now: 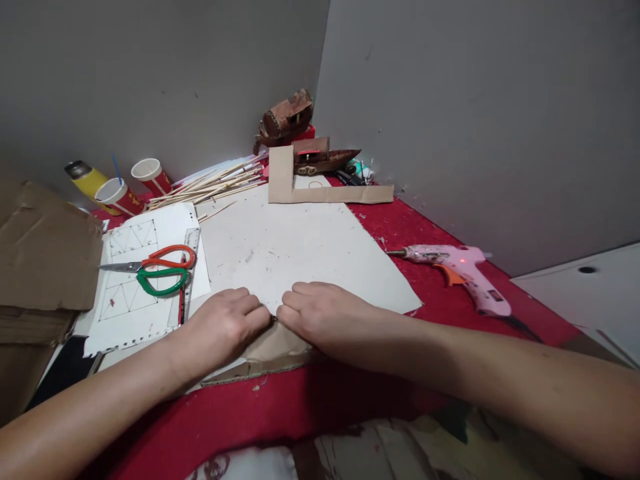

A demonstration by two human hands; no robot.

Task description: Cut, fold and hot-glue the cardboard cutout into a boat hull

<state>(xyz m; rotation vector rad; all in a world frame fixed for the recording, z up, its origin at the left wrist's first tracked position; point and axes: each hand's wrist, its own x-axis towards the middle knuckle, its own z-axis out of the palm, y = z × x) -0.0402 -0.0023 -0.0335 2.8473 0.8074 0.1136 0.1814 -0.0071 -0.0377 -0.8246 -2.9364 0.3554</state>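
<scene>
The left hand and right hand are facing each other, fingers curled; a small dark sliver is showing between them, over a flat tan cardboard piece; whether either is pinching it, I cannot tell; orange-and-green-handled metal scissors are lying leftward.

Red-covered table carries a pale board and a pink glue gun

The pale board spreads across the middle, with a strip of red showing in front. To its right, the pink glue gun lies on its side, nozzle toward the board. At the far left stand two red-and-white cups and a yellow bottle; thin wooden sticks lie beside them.
</scene>
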